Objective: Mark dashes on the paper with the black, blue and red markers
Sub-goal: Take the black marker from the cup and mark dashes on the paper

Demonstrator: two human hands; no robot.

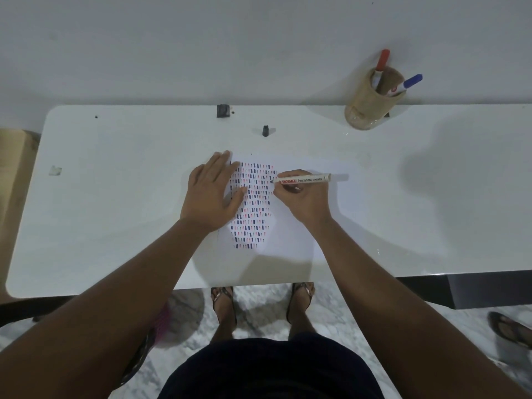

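Single head-worn wide-angle view; looks forward and steeply down from above the table (115, 226); wall toward 12 o'clock, wearer's feet at 6 o'clock; paper (288, 240) near centre, close below; edges visibly curved.

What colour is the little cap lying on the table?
Black; the cap shows best in the head view.

My white paper (290, 237) carries rows of black, blue and red-pink dashes (253, 203). The marker (302, 180) I hold is cream with red and black lettering. Beyond the paper, a tan holder (365, 108) keeps 2 pens, red-capped (383, 60) and blue-capped (412, 81).
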